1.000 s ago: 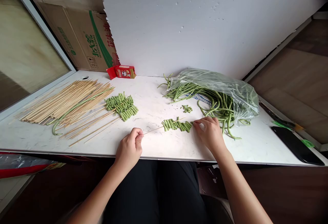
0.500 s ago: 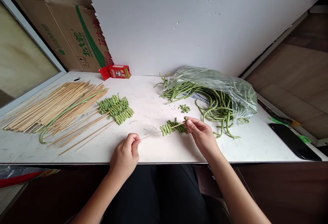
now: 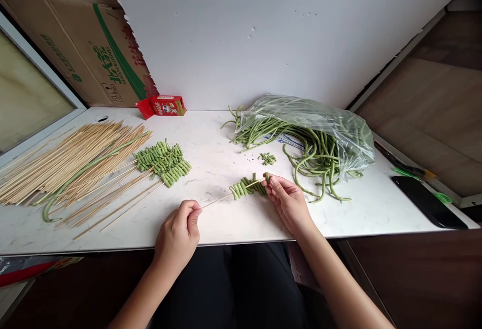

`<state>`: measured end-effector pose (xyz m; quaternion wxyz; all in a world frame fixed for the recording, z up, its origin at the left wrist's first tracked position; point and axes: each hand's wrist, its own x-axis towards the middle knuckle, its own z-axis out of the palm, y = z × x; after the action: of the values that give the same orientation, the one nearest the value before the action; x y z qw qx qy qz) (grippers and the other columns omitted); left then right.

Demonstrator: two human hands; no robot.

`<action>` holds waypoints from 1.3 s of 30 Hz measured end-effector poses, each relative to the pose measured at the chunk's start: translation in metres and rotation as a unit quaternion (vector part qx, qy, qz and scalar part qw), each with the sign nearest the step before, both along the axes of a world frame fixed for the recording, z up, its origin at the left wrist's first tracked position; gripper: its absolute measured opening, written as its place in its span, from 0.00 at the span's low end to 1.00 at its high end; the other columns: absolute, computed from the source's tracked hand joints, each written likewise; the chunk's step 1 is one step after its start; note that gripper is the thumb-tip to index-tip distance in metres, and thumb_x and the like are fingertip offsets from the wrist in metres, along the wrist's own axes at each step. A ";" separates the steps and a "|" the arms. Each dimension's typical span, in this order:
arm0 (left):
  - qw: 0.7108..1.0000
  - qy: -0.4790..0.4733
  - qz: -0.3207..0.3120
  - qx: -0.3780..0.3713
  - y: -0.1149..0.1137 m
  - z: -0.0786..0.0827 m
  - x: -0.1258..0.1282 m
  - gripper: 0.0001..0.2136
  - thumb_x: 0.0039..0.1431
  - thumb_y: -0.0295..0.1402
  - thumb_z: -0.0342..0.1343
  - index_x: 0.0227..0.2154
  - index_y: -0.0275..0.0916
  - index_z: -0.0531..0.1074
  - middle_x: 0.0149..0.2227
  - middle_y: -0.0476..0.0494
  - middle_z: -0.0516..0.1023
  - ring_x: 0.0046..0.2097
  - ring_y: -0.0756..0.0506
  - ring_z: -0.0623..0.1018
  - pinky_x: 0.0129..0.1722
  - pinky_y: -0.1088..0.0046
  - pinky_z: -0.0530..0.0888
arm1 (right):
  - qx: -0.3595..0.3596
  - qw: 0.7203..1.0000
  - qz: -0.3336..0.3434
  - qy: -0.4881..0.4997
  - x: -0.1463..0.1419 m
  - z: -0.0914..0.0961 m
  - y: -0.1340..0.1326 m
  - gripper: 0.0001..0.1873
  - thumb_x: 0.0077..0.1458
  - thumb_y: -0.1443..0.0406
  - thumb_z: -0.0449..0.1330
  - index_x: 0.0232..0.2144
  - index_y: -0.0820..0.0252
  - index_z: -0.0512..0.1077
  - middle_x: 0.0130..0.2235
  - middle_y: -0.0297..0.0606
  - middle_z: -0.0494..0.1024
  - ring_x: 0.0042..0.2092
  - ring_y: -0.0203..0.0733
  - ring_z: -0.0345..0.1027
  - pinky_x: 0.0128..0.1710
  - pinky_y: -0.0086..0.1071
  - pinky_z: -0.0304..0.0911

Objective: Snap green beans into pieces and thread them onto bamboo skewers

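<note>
My left hand (image 3: 179, 228) is closed in a pinch on a thin bamboo skewer (image 3: 215, 201), which slants up to the right. Several short green bean pieces (image 3: 239, 189) are threaded side by side on it. At the skewer's far tip, my right hand (image 3: 288, 201) pinches a single cut bean piece (image 3: 267, 177); whether the tip has entered it I cannot tell. Behind the skewer, a row of loose cut bean pieces (image 3: 259, 186) lies on the white table (image 3: 226, 223), partly hidden by my right fingers. Filled bean skewers (image 3: 165, 160) lie stacked to the left.
Bare bamboo skewers (image 3: 71, 160) spread over the left side, with a long bean (image 3: 85, 170) across them. A plastic bag of long beans (image 3: 312, 128) lies back right, bean scraps (image 3: 267, 158) before it. A phone (image 3: 427, 202), red box (image 3: 167, 105) and carton (image 3: 83, 52) stand around.
The whole view has shifted slightly, moving things leftward. My right hand's bean piece is now right at the skewer's tip; both hands keep their grips.
</note>
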<state>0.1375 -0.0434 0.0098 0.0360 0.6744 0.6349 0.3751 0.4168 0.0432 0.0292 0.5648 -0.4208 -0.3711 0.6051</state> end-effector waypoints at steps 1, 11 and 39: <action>1.000 0.001 0.000 0.000 0.000 -0.001 0.000 0.06 0.74 0.35 0.49 0.40 0.43 0.69 0.32 0.49 0.82 0.30 0.45 0.81 0.30 0.72 0.70 | 0.002 1.000 0.004 0.001 0.000 0.000 0.000 0.16 0.52 0.53 0.77 0.39 0.55 0.86 0.38 0.39 0.84 0.34 0.36 0.64 0.33 0.31 0.63; 1.000 0.011 -0.004 -0.004 0.000 -0.005 -0.002 0.07 0.75 0.36 0.49 0.41 0.44 0.69 0.30 0.49 0.80 0.30 0.44 0.80 0.31 0.71 0.71 | 0.004 1.000 0.008 -0.004 -0.001 0.003 -0.001 0.18 0.52 0.51 0.76 0.39 0.55 0.86 0.38 0.40 0.85 0.34 0.38 0.66 0.34 0.33 0.64; 1.000 0.030 0.004 0.005 0.000 -0.003 -0.001 0.07 0.75 0.36 0.49 0.41 0.43 0.70 0.32 0.48 0.82 0.31 0.44 0.80 0.32 0.70 0.71 | -0.002 1.000 -0.005 -0.018 -0.003 -0.001 0.000 0.18 0.52 0.50 0.76 0.39 0.56 0.85 0.37 0.40 0.84 0.36 0.41 0.71 0.38 0.36 0.66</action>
<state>0.1365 -0.0429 0.0069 0.0120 0.6830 0.6362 0.3585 0.4138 0.0431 0.0281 0.5607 -0.4345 -0.3777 0.5950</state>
